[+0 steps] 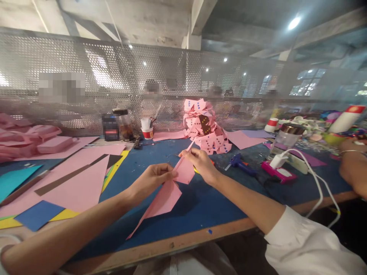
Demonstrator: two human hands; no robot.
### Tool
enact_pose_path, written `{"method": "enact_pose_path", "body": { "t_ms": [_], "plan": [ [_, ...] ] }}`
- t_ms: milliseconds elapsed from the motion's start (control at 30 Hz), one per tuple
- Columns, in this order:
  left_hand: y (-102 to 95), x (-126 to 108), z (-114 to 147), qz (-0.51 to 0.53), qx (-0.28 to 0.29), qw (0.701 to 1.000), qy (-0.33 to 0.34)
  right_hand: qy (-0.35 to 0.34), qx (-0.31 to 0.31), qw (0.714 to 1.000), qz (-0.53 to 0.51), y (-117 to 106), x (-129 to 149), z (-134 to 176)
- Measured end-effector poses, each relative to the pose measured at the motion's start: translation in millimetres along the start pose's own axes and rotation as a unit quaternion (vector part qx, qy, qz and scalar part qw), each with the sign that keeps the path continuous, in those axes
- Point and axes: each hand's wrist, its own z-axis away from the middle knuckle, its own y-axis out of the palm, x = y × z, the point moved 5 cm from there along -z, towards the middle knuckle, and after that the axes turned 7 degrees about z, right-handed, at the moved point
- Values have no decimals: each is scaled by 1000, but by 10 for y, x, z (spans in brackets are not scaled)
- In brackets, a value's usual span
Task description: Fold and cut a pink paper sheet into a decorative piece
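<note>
Both hands grip one long piece of pink paper with folded edges, held above the blue table mat. My left hand pinches it near the middle, where the piece narrows. Its lower end hangs toward the table's front edge, down to a thin point. My right hand is closed on the upper part, with a narrow tip sticking up past the fingers. Behind the hands stands a heap of pink paper pieces with coloured dots. Partly hidden by my right hand is something yellow and orange on the mat.
A blue glue gun and a magenta power strip with white cables lie to the right, beside a glass jar. Stacked coloured sheets cover the left. A perforated metal screen runs behind. Another person's arm rests far right.
</note>
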Motion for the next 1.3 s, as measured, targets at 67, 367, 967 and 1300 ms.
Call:
{"method": "enact_pose_path", "body": {
  "t_ms": [67, 367, 967, 1300],
  "plan": [
    [30, 46, -4, 31, 15, 999, -13, -4, 5, 1000, 7, 8, -13, -6],
    [21, 117, 37, 91, 4, 996, -12, -15, 48, 998, 28, 94, -14, 12],
    [48, 231, 29, 174, -48, 983, -40, -4, 67, 998, -15, 207, -111, 0],
    [16, 217, 45, 172, -69, 982, -37, -34, 105, 993, 29, 281, -98, 35]
  ]
}}
